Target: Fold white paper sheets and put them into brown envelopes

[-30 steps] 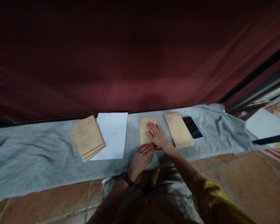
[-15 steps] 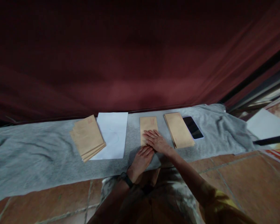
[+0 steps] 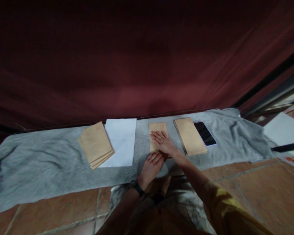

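Observation:
A single brown envelope lies lengthwise before me on the grey cloth. Flat across its middle rests my right hand, fingers spread. My left hand, with a dark watch at the wrist, lies over the near end of the same envelope, its fingers stretched out and covering that end. To the right is a neat stack of brown envelopes. On the left a fanned pile of brown envelopes partly covers some white paper.
A phone with a dark screen lies just right of the neat stack. The grey cloth covers a long narrow surface. Behind it hangs a dark red curtain. Tiled floor shows in front.
My right hand has slid slightly up the envelope, away from my left hand. The whole view has shifted a little; the piles and phone keep their places on the cloth.

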### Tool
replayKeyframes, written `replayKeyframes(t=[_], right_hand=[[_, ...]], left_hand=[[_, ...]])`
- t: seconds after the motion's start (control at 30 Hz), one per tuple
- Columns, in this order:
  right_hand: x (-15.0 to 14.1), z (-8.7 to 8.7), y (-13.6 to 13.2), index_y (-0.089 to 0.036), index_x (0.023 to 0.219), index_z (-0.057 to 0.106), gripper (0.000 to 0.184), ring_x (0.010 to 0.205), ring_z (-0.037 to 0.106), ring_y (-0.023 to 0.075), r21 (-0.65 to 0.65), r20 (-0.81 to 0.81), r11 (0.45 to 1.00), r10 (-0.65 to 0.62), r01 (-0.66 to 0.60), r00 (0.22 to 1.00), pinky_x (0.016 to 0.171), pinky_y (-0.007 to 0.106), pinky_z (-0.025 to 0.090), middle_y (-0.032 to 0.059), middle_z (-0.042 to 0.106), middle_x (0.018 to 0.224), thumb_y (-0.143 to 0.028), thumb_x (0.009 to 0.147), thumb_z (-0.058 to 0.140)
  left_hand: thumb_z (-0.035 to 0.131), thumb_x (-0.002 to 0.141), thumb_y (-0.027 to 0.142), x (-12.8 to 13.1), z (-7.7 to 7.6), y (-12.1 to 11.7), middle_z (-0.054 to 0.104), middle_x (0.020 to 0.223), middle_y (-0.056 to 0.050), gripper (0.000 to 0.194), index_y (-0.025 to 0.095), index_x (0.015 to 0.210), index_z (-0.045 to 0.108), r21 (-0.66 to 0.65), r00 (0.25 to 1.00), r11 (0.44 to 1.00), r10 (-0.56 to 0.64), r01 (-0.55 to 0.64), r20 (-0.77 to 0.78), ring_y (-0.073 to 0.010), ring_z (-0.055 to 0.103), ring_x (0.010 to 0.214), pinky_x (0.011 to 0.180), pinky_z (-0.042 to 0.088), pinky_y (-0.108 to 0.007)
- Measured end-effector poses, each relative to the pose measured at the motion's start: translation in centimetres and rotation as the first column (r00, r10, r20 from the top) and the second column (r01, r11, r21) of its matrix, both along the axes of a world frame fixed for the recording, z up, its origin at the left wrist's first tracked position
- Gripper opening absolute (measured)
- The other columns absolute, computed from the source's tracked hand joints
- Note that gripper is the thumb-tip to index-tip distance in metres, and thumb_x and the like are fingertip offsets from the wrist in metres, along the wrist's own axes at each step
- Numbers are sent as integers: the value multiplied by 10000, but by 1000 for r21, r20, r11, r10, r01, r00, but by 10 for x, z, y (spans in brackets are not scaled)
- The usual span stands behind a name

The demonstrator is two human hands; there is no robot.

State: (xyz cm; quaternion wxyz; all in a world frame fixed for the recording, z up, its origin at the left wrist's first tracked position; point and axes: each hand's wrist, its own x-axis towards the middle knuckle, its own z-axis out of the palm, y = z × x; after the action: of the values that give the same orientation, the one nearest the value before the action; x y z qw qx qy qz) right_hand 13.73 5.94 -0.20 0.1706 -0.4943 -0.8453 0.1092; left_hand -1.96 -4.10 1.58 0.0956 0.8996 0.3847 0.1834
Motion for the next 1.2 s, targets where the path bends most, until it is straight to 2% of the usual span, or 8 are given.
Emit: replayKeyframes(t=[0.13, 0.3, 0.5, 0.6, 0.77, 0.93, 1.2], right_hand=[[5, 4, -15, -261, 1462, 508, 466, 1472, 371, 182, -101, -64, 993, 51, -58, 997, 1247, 491, 244, 17, 465, 1551, -350, 1084, 251], [11, 7, -31, -292, 1416, 555, 474, 1458, 391, 147, -200, -181, 977, 42, -78, 983, 1251, 480, 237, 7, 516, 1515, -395, 1090, 226], [16, 11, -56, -277, 1372, 599, 460, 1409, 461, 151, -232, -299, 967, 31, -104, 954, 1243, 490, 263, 15, 595, 1442, -427, 1082, 275], [17, 14, -67, -274, 1367, 605, 473, 1391, 482, 148, -250, -341, 962, 22, -113, 940, 1236, 460, 287, 9, 611, 1425, -439, 1081, 267], [17, 13, -83, -246, 1346, 624, 461, 1334, 542, 161, -192, -435, 978, -8, -84, 900, 1204, 440, 356, 33, 657, 1366, -421, 1077, 294], [19, 1, -95, -227, 1325, 645, 410, 1267, 596, 201, -95, -503, 995, -69, 24, 861, 1118, 441, 472, 78, 694, 1294, -380, 1055, 377], [19, -8, -106, -215, 1406, 568, 412, 1305, 565, 231, -7, -467, 988, -139, 154, 873, 1115, 474, 477, 109, 627, 1383, -298, 1031, 419]], left_hand=[[555, 934, 114, 0, -1, 1, 704, 1191, -67, 201, 192, 1086, 661, 19, 1000, 1000, 12, -12, -1, -232, 622, 1170, 1063, 469, -408], [569, 924, 101, 1, -6, 1, 698, 1186, -71, 195, 188, 1073, 660, 43, 1000, 999, 16, -16, 16, -234, 605, 1197, 1057, 468, -407], [572, 915, 104, 1, -6, 2, 711, 1077, -91, 177, 168, 1050, 667, 33, 1000, 999, 13, -14, 29, -245, 626, 1131, 1041, 481, -423], [571, 905, 98, 0, -5, 2, 706, 1099, -106, 202, 157, 1073, 665, 20, 999, 1000, 7, -8, 42, -256, 615, 1156, 1058, 472, -433], [556, 865, 49, -1, -3, 3, 700, 1129, -103, 295, 165, 1115, 661, -28, 997, 999, 33, -31, 69, -256, 602, 1183, 1060, 472, -438], [541, 876, 43, 1, -2, 5, 702, 1125, -81, 271, 185, 1071, 665, -63, 995, 997, 44, -39, 84, -234, 624, 1124, 1022, 496, -415], [523, 915, 69, 2, -2, 6, 696, 1195, -84, 312, 183, 1182, 639, -76, 989, 993, 94, -86, 117, -229, 625, 1136, 1043, 490, -416]])
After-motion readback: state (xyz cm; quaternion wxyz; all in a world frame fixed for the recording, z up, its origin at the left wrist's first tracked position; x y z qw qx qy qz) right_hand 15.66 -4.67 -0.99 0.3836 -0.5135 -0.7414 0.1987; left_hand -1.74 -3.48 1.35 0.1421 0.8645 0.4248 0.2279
